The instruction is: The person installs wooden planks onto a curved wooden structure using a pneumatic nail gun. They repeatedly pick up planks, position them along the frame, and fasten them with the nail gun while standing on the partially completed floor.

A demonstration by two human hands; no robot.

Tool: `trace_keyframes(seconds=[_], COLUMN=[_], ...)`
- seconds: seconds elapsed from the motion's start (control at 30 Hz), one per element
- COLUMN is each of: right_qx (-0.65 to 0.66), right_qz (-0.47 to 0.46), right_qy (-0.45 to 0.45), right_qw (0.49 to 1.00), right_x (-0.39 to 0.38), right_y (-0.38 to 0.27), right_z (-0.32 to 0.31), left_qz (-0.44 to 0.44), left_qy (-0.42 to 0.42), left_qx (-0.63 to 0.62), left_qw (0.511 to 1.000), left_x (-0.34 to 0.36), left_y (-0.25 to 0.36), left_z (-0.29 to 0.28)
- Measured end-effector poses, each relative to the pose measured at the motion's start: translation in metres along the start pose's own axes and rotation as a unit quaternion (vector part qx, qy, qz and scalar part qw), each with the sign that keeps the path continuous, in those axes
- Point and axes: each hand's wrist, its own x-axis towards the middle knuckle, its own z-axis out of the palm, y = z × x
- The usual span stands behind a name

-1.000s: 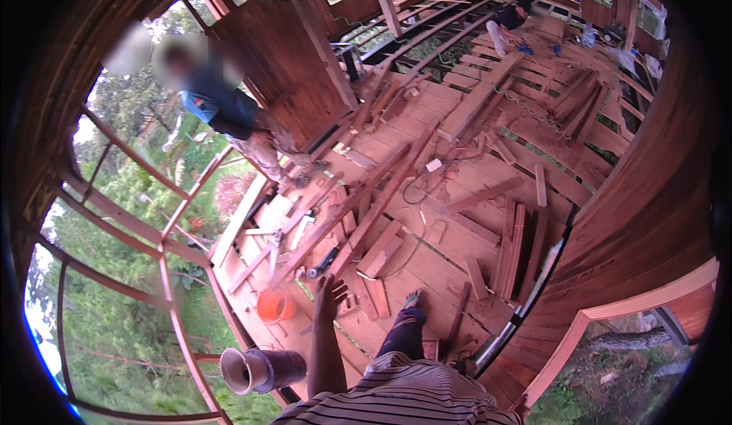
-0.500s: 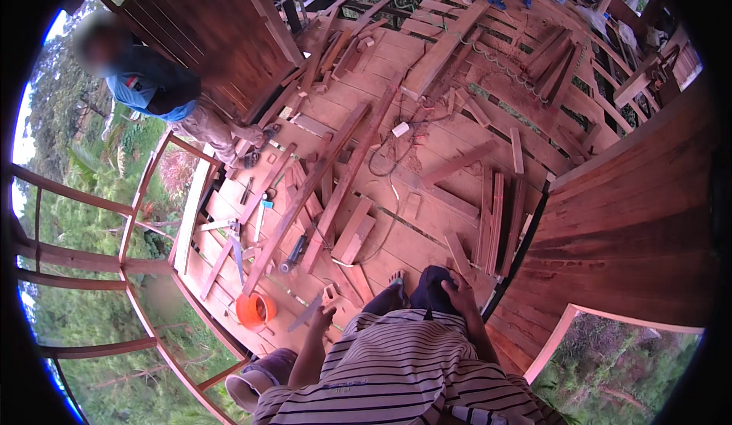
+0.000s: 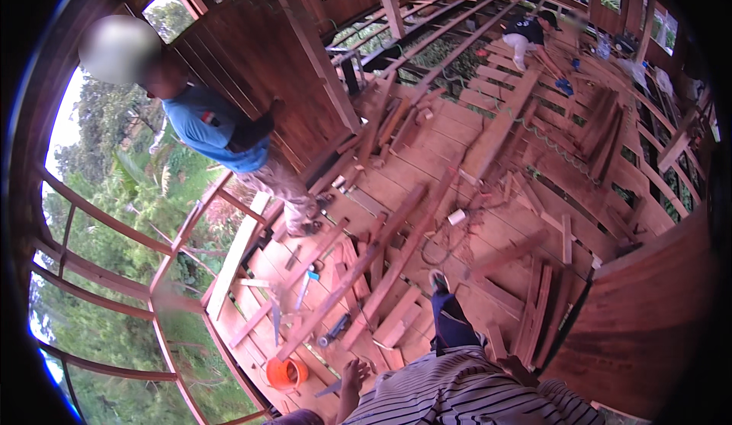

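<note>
My left hand hangs low at my left side with its fingers apart and nothing in them. Partly hidden behind it, a hand saw appears to lie on the floor. At my right thigh my right hand hangs open and holds nothing. An orange bucket stands left of my left hand. Farther off lies a dark cylindrical power tool beside long planks. A hammer with a blue head rests near another saw.
A person in a blue shirt stands at the left, beside a wooden wall. Another crouches at the far right among floor slats. Wood pieces lie on the right. Gaps show between far joists; railings edge the left.
My view has tilted up and shifted, bringing the far crouching person into sight. One foot has stepped forward. My right hand has dropped back from the front of my thigh.
</note>
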Motion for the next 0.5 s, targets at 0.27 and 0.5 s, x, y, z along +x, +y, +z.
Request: trace_keyframes(seconds=[0.27,0.5], right_qx=[0.021,0.223], right_qz=[-0.205,-0.352], right_qy=[0.070,0.094], right_qw=[0.976,0.904], right_x=[0.186,0.227], right_y=[-0.208,-0.374], right_z=[-0.059,-0.176], left_qz=[0.124,0.441], left_qy=[-0.073,-0.211], left_qx=[-0.120,-0.113], left_qw=[0.982,0.865], left_x=[0.043,-0.022], left_y=[0.245,0.490], left_z=[0.177,0.315])
